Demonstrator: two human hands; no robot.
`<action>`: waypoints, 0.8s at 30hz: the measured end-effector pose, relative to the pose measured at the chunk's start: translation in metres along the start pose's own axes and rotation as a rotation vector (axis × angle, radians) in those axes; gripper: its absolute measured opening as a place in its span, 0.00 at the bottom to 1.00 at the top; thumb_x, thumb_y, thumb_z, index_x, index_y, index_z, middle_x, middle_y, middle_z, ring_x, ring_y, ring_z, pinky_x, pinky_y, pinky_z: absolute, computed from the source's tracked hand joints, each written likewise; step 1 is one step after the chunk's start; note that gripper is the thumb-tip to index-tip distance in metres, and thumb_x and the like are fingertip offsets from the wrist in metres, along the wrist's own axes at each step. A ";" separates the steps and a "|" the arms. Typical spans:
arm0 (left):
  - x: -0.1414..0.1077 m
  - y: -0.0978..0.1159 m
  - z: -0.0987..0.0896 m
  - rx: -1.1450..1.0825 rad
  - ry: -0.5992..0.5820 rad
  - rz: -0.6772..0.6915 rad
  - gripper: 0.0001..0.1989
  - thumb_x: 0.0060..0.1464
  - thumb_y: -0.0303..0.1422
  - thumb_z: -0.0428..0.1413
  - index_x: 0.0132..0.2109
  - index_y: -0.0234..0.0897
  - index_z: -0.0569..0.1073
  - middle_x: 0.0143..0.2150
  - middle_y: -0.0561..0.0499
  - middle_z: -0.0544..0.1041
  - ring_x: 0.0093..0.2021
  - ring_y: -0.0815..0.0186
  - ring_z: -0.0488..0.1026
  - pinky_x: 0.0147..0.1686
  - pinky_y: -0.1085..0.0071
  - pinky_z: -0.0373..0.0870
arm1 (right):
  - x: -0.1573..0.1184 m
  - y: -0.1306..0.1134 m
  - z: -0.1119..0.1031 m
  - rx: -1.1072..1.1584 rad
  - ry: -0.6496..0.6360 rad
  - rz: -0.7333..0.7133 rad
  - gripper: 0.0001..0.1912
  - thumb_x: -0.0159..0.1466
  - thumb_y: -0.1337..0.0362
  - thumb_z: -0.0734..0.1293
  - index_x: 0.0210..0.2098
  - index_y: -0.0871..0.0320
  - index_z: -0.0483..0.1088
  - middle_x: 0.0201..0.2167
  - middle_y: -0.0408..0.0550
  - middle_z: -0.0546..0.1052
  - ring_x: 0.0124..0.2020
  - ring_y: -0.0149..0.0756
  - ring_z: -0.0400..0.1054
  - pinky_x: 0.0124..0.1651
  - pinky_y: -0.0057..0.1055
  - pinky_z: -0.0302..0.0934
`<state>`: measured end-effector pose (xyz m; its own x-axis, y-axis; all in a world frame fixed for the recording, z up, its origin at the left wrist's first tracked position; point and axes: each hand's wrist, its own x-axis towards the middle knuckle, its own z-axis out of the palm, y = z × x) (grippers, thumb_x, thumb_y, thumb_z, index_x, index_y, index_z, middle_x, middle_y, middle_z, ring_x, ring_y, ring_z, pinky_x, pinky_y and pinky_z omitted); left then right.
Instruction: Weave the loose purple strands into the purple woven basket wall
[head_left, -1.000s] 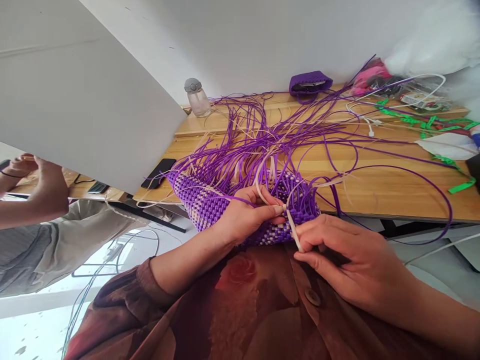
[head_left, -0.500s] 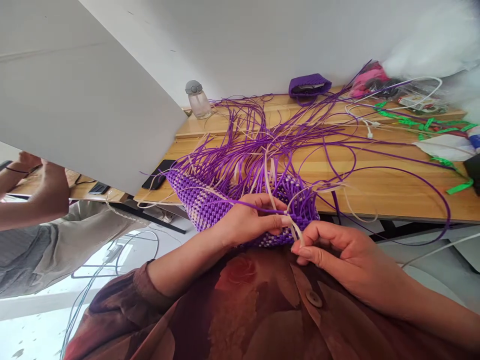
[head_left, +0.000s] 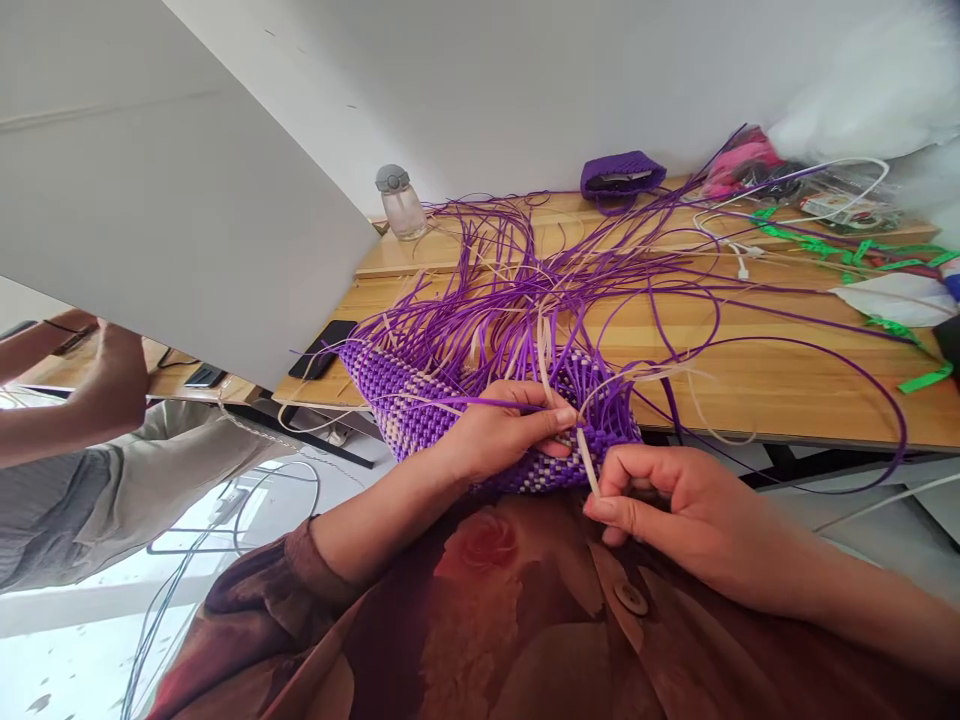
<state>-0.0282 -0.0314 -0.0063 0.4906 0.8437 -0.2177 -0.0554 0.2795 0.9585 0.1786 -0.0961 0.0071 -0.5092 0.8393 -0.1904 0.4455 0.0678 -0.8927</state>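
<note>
A purple and cream woven basket [head_left: 409,405] leans between my body and the table edge, with many long loose strands [head_left: 517,275] fanning from its rim across the tabletop. My left hand [head_left: 514,430] is closed at the near rim, thumb and fingertips pinching the weave where a cream strip crosses. Close by on the right, my right hand [head_left: 664,510] pinches the end of that cream strip [head_left: 588,462], which runs taut down from the rim. The left hand covers part of the basket wall.
A wooden table [head_left: 787,385] holds a bottle [head_left: 403,208], a black phone [head_left: 322,350], a small purple woven bag [head_left: 622,178], white cables [head_left: 742,262] and green ribbon [head_left: 926,380]. Left, beyond a grey partition [head_left: 180,180], another person's arm [head_left: 90,400] shows.
My left thumb has pressed down onto the rim beside the cream strip. The strip, looser and doubled before, now looks straight and tight towards my right hand.
</note>
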 end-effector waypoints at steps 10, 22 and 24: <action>0.001 0.006 0.003 0.029 0.001 -0.009 0.20 0.41 0.42 0.71 0.30 0.29 0.76 0.24 0.52 0.76 0.25 0.72 0.73 0.29 0.76 0.75 | 0.031 -0.017 -0.038 -0.714 0.357 -0.455 0.10 0.69 0.62 0.62 0.47 0.54 0.73 0.35 0.47 0.80 0.32 0.38 0.73 0.33 0.32 0.58; 0.001 0.001 -0.002 0.038 0.052 -0.021 0.23 0.46 0.49 0.67 0.32 0.31 0.76 0.27 0.53 0.73 0.24 0.73 0.74 0.27 0.76 0.75 | 0.098 -0.017 -0.160 -1.024 0.642 -0.234 0.19 0.70 0.53 0.61 0.39 0.64 0.74 0.32 0.49 0.77 0.29 0.25 0.59 0.35 0.32 0.51; 0.001 0.001 -0.001 0.075 0.044 -0.017 0.22 0.47 0.49 0.66 0.32 0.31 0.76 0.26 0.54 0.73 0.23 0.73 0.73 0.25 0.77 0.73 | 0.098 -0.018 -0.157 -1.036 0.662 -0.318 0.21 0.71 0.51 0.59 0.37 0.62 0.72 0.31 0.49 0.76 0.30 0.27 0.59 0.36 0.32 0.52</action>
<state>-0.0291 -0.0296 -0.0054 0.4518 0.8591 -0.2407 0.0191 0.2604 0.9653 0.2367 0.0696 0.0685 -0.3683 0.7966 0.4794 0.8892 0.4524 -0.0686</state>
